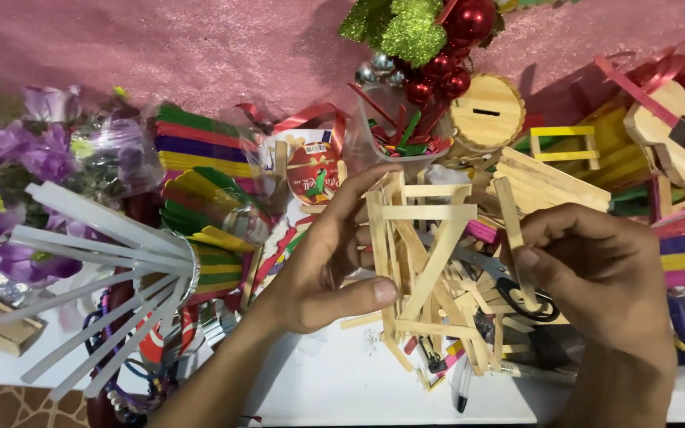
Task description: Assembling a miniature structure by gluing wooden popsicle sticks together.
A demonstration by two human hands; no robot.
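Over the near middle of the white table (pixel 342 388), above a litter of loose sticks, I hold a small frame of plain wooden craft sticks (pixel 418 254). It looks very light and stiff, but fragile, I judge: thin slats joined only at their crossings, so a squeeze across the open middle could pop a joint. The safest hold seems to be along the upright edge where several sticks stack together.

My left hand (pixel 327 269) has it there, on the frame's left side. The thumb presses the near lower part, the forefinger reaches up to the far top corner, and the remaining fingers curl behind. So this hand is clamped on the frame, though lightly.

My right hand (pixel 596 269) is to the right, apart from the left. Its fingers are folded in and pinch a single plain stick (pixel 513 238), which stands nearly upright just beside the frame's right edge; I cannot tell whether it touches the frame.

Black-handled scissors (pixel 529 301) lie under that hand. Bundles of coloured sticks (pixel 200 150) sit far left, white glue rods (pixel 105 238) fan out nearer left.
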